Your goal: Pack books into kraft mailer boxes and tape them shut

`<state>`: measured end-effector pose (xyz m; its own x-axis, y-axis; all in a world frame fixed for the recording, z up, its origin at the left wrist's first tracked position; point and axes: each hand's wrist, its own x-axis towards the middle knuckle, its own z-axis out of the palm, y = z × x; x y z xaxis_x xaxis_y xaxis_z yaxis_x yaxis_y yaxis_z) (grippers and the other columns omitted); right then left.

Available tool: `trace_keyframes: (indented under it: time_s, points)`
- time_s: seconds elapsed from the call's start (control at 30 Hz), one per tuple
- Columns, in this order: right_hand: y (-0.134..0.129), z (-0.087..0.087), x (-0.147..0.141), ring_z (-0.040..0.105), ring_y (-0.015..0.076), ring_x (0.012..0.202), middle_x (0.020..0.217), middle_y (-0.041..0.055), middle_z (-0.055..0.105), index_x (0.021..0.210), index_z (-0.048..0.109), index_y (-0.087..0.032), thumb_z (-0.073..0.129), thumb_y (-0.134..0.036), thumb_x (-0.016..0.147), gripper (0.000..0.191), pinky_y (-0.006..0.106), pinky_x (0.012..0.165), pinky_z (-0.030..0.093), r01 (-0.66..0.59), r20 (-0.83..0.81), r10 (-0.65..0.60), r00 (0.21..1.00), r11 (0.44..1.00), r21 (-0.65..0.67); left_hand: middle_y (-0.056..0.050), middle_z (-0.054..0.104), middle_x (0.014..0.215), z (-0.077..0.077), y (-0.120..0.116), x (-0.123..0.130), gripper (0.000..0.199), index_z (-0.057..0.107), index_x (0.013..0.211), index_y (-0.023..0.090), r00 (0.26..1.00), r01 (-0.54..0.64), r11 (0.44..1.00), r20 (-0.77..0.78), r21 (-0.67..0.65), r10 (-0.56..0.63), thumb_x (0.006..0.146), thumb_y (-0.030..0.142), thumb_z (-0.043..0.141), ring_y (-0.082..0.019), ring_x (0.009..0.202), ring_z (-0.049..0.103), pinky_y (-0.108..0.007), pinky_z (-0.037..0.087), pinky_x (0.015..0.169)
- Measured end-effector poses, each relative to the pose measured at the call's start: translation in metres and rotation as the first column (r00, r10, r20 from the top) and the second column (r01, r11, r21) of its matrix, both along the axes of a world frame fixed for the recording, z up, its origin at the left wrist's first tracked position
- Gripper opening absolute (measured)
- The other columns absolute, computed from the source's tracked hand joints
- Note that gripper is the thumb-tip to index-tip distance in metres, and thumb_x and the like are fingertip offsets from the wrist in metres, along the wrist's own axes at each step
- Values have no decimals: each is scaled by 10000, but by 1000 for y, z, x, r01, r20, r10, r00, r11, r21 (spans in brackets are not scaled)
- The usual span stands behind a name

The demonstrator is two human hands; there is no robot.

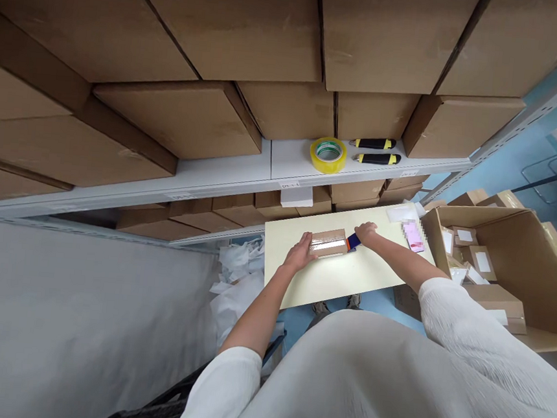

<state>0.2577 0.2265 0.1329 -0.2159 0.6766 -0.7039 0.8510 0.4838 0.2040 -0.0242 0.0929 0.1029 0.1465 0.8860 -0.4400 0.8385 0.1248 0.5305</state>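
A small cardboard parcel (pixel 328 243) with a shiny strip of clear tape across it lies on a cream board (pixel 331 278). My left hand (pixel 300 252) holds the parcel's left end, fingers over its edge. My right hand (pixel 365 233) grips a blue and orange tool (pixel 353 241), whose end touches the parcel's right side. The hand partly hides the tool, so its exact kind is unclear.
Above the board, a white shelf (pixel 223 168) carries a yellow tape roll (pixel 328 155) and several black-and-yellow utility knives (pixel 374 150) below stacked brown cartons. To the right, an open carton (pixel 503 255) holds small parcels. White plastic wrap (pixel 235 283) lies at left.
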Motion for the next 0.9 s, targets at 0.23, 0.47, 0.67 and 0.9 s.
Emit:
trace_keyframes:
  time_s: [0.23,0.47,0.67,0.9]
  points:
    - [-3,7,39,683,402,1296,1413,255,660,1536,550,-168,934,-466,770,907,476,1003,569,129,-26,-131,991,990,-60,-67,120,1876,-4,-1,-1,1070,131,1778,308,1000,-13,1000,17,3,13,909,458,737,-362,1588,461,-429,461,1216]
    - [-14,23,96,705,342,1214,1420,254,626,1520,554,-150,424,-459,1105,533,399,930,565,338,-124,-342,932,940,-50,-82,137,1872,-6,2,-3,1068,152,1771,308,1000,-8,1000,23,6,7,912,472,766,-369,1578,471,-436,449,1236]
    - [-56,7,110,721,326,1201,1457,221,635,1562,525,-201,471,-333,1074,508,389,941,559,326,-177,-314,933,945,42,-97,139,1871,-6,2,-2,1062,150,1773,280,1000,-3,1000,11,16,3,918,449,756,-360,1631,394,-437,397,1287]
    - [-79,-7,113,743,305,1157,1371,176,713,1482,622,-225,443,-287,1084,440,399,946,554,341,-181,-330,926,940,30,-99,101,1876,-10,0,-2,1061,153,1772,283,999,-5,1000,33,20,4,919,463,758,-372,1635,386,-443,376,1301]
